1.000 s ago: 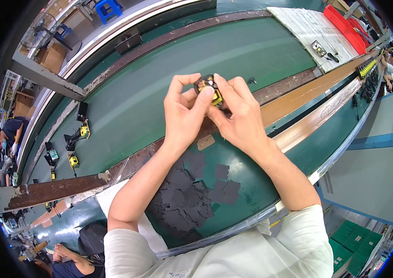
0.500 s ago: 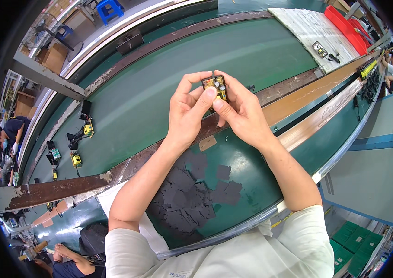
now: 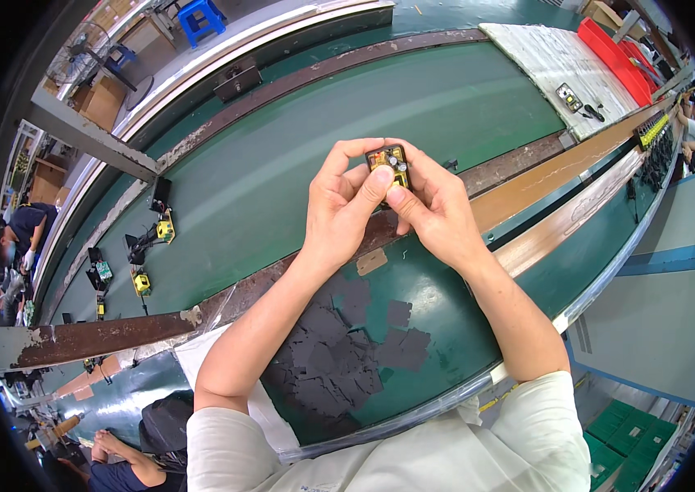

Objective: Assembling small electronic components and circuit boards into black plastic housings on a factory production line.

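A: What is held just above the centre of the frame?

B: A small circuit assembly (image 3: 397, 156) in a black casing, its components exposed. Its left side is clamped by the left hand (image 3: 336, 215), the thumb pressed on the face; its right side is clamped by the right hand (image 3: 447, 216), whose thumb is placed lower, just beside the other.

A: And below the hands?

B: A brown piece (image 3: 372, 261) is seen near the dark rail (image 3: 282, 267). Farther down, at lower centre, dark flat sheets (image 3: 323, 353) are heaped loosely on a green worktop (image 3: 454, 328).

A: What is found farther out?

B: At the left, yellow-and-black units (image 3: 165, 228) are spread along a green strip (image 3: 323, 115). At upper right, another circuit unit (image 3: 568, 97) is laid on a pale board (image 3: 540, 57), with a red tray (image 3: 607, 53) placed along the board's far side. A blue stool (image 3: 199, 21) is shown at upper left, green crates (image 3: 631, 433) at lower right.
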`<move>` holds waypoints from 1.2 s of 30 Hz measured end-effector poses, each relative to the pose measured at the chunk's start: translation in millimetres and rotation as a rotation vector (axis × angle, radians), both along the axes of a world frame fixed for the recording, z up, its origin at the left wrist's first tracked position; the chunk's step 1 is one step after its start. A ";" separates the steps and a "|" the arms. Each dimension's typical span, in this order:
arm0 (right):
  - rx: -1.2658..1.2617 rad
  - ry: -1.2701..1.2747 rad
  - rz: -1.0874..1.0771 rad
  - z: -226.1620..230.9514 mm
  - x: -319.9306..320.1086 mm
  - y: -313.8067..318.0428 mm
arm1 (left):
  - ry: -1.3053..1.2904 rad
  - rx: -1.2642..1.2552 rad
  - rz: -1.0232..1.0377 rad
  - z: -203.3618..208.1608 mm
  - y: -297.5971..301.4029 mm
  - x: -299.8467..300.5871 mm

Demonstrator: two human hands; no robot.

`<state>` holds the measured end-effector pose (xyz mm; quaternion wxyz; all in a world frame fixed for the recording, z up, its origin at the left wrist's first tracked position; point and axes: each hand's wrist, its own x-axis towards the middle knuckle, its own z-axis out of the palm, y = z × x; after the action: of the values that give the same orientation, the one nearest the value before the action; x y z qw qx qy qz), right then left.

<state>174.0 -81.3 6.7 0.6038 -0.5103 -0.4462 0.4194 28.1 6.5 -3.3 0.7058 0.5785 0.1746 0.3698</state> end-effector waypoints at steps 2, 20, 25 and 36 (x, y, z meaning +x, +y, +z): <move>0.001 0.023 0.034 -2.4 1.8 -0.9 | 0.008 0.008 0.002 -0.8 -0.1 0.5; 0.050 0.019 0.080 1.2 4.1 0.2 | 0.048 0.040 -0.012 1.8 -1.6 1.2; 0.041 0.011 0.080 0.0 7.2 0.4 | 0.055 0.018 -0.024 -0.1 0.1 3.0; 0.039 0.005 0.026 -9.6 6.2 -1.1 | 0.036 0.052 -0.018 -15.0 3.9 3.4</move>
<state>180.2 -82.4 -2.9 0.6092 -0.4918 -0.4594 0.4195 31.5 10.3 -18.3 0.6907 0.6046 0.1723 0.3574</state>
